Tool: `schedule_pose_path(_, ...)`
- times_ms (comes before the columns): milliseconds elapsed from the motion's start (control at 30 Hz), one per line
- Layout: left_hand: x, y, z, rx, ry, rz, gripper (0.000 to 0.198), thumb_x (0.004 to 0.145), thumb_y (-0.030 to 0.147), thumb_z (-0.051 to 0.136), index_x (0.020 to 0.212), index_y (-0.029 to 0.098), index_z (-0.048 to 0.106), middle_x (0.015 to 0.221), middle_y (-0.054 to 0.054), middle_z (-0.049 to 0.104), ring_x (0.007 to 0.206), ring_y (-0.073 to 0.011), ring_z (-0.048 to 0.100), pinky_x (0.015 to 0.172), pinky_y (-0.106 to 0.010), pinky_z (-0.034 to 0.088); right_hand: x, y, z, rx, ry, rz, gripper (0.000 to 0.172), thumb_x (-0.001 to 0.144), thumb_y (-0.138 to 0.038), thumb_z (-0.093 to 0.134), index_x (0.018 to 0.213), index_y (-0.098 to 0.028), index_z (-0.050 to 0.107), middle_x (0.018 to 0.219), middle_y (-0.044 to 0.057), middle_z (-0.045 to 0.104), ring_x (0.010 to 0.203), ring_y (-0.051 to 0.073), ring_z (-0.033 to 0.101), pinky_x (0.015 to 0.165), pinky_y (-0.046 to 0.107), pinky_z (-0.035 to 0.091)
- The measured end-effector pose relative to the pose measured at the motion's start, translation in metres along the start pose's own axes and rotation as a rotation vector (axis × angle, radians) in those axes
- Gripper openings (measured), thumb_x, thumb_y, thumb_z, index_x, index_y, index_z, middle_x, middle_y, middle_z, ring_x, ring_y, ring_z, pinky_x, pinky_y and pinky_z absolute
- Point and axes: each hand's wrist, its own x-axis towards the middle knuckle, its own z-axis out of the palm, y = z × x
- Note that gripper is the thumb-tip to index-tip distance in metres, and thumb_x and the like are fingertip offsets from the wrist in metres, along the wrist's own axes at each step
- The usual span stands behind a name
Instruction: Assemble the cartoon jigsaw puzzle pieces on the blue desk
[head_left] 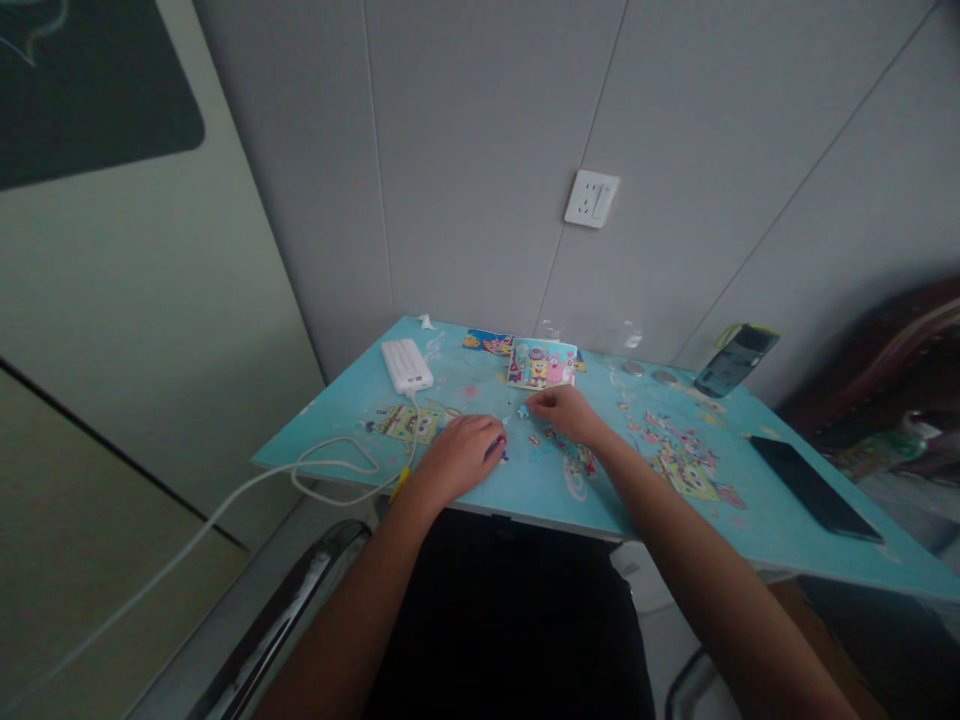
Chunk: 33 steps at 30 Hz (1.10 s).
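1. Two bare hands in view, both resting on the turquoise table at frame centre.
2. Left hand: palm down, fingers loosely curled, flat on the tabletop just left of centre. A small dark-blue bit shows at its fingertips; I can't tell if it's gripped or just lying under them.
3. Right hand: sits slightly higher in the frame, fingers bunched toward the left. Its tips meet a small blue puzzle piece on the table. Too blurred for me to say whether it's pinched or only touched.
4. Loose pieces lie scattered between the 2 hands & just below the right one.
5. Cartoon picture card lies just above the right hand, near the wall.
6. Joined puzzle patch lies right of the right forearm; a smaller patch lies left of the left hand.
7. White power bank is at the table's upper-left corner, w/ a white cable looping off the left edge.
8. Black phone lies flat at the right; a 2nd phone leans against the wall above it.
9. Wall socket is above the table, top centre.
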Motion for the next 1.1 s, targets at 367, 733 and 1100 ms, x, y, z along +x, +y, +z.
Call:
schedule_pose_path(367, 0.000, 0.001, 0.001, -0.024, 0.002, -0.011, 0.022, 0.101, 0.028, 0.049, 0.114, 0.022, 0.066, 0.120, -0.007, 0.069, 0.115, -0.0241, 0.062, 0.106, -0.042, 0.045, -0.008, 0.040, -0.038, -0.123, 0.170, 0.179, 0.025, 0.079, -0.027, 0.066, 0.093, -0.014, 0.080, 0.082, 0.006, 0.077, 0.073, 0.020, 0.068, 0.068, 0.028, 0.050)
schedule_pose_path(733, 0.001, 0.000, 0.001, -0.025, -0.006, -0.016, 0.022, 0.101, 0.029, 0.049, 0.114, 0.022, 0.066, 0.119, -0.007, 0.069, 0.114, -0.0241, 0.062, 0.106, -0.041, 0.045, -0.016, 0.012, -0.022, -0.257, 0.090, 0.023, 0.025, 0.084, -0.034, 0.070, 0.102, -0.019, 0.080, 0.100, 0.009, 0.077, 0.083, 0.020, 0.066, 0.077, 0.028, 0.047)
schedule_pose_path(1100, 0.000, 0.001, -0.001, -0.022, -0.010, -0.012, 0.022, 0.101, 0.029, 0.049, 0.114, 0.022, 0.066, 0.119, -0.007, 0.069, 0.115, -0.0242, 0.062, 0.105, -0.040, 0.046, -0.011, 0.003, -0.002, -0.136, -0.098, -0.002, 0.027, 0.077, -0.030, 0.077, 0.100, -0.015, 0.077, 0.088, 0.006, 0.074, 0.072, 0.016, 0.062, 0.066, 0.025, 0.045)
